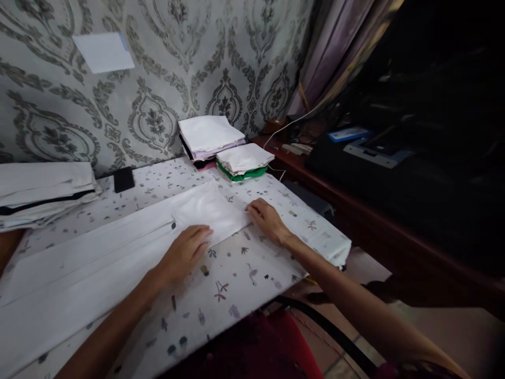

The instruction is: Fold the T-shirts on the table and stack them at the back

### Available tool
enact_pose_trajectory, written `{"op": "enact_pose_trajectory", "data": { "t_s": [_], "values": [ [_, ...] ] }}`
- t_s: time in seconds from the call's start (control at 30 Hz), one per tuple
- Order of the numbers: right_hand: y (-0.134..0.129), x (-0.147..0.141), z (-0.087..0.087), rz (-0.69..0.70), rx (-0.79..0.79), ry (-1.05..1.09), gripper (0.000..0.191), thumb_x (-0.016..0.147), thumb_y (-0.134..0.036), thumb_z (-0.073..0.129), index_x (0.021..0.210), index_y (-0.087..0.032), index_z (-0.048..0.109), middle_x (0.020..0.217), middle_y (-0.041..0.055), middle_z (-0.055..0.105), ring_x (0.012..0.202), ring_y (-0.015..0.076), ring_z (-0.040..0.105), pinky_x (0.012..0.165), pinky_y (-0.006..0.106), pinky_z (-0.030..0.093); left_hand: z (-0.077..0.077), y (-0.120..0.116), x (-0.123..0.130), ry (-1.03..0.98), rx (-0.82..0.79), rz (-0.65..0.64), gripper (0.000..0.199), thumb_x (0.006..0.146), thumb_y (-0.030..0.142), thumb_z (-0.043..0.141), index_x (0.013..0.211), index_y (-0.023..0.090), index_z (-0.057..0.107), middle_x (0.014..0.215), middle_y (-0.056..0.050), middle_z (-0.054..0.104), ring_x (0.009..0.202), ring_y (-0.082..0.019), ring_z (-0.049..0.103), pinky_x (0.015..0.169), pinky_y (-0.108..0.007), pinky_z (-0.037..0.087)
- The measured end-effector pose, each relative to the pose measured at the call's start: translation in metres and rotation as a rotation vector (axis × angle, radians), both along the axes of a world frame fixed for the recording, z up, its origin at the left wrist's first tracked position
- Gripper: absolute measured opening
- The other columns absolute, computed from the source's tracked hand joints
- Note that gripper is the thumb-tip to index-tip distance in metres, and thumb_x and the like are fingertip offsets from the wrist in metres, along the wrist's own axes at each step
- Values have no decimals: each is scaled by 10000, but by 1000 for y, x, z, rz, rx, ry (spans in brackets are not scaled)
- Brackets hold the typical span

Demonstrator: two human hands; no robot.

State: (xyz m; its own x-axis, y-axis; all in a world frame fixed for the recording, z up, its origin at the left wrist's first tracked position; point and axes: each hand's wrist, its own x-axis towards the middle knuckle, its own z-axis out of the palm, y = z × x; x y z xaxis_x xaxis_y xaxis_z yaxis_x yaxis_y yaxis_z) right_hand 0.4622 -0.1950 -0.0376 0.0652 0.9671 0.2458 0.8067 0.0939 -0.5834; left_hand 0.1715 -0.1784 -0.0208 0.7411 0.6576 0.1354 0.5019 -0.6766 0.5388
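It's dim in here, the light soft and greyish, its source out of sight. The white cloth (197,208) glows palest at centre, its creases faint. Over on the right side of the frame, a dark mass (437,126) sinks almost to black, swallowing detail. Shadows on the table (240,289) are weak. Fine edges look smeary, and wide-angle stretching pulls the forearms (347,292) long toward the lower corners.
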Motion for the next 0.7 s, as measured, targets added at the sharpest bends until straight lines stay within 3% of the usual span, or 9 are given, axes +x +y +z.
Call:
{"op": "enact_pose_trajectory", "data": {
  "t_s": [0.13, 0.27, 0.43, 0.7],
  "values": [
    [-11, 17, -5, 99, -38, 32, 224, 946, -310, 461, 843, -197, 624, 904, 67, 596, 900, 210, 576, 875, 377, 484, 2, 44, 55, 50, 61, -23, 348, 1001, 246, 347, 1230, 207, 606, 1292, -96, 627, 1194, -245, 569, 1024, -424, 477],
    [-18, 25, -10, 211, -58, 51, 167, 887, -314, 581, 1002, -200, 622, 1080, 89, 590, 1052, 239, 551, 981, 434, 459, -4, 85, 92, 187, 217, 135, 327, 944, 136, 393, 1170, 195, 623, 1260, -125, 628, 1195, -278, 544, 1029, -456, 431],
    [-17, 30, -7, 239, -111, 36, 217, 837, -207, 592, 1053, -225, 606, 1139, 86, 576, 1103, 251, 531, 997, 442, 460, -7, 120, 93, 304, 212, 506, 293, 964, 263, 434, 1200, 171, 580, 1261, -163, 611, 1190, -312, 546, 954, -443, 448],
    [-11, 30, -6, 240, -101, 32, 174, 848, -195, 564, 1008, -225, 625, 1087, 84, 579, 1060, 251, 536, 969, 438, 472, -8, 147, 89, 323, 52, 535, 221, 898, 370, 523, 1027, 226, 630, 1119, -80, 719, 1080, -269, 635, 869, -356, 444]
  ]
}}
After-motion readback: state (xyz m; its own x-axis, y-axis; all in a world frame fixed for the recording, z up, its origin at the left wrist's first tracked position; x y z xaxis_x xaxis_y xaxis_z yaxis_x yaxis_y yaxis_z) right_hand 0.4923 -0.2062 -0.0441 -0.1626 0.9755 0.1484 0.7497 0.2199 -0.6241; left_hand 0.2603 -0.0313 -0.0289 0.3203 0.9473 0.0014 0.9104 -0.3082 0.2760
